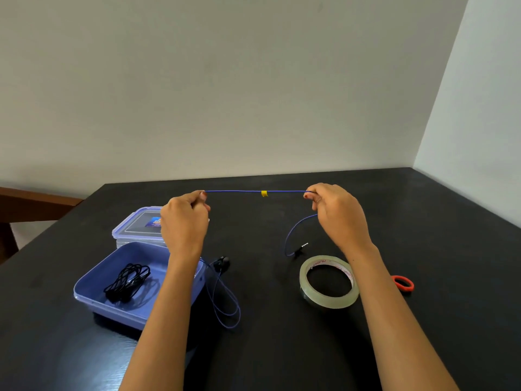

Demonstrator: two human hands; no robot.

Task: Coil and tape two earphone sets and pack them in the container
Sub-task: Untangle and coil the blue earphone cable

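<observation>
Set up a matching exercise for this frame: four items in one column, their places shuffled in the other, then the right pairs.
1. thin blue earphone cable
2. coiled black earphone set
3. roll of clear adhesive tape
4. clear plastic lid with purple rim

A. inside the open blue plastic container
B. behind that container
C. pulled straight between the left hand and right hand
D. flat on the black table, to the person's right

Pairs: 1-C, 2-A, 3-D, 4-B.
</observation>
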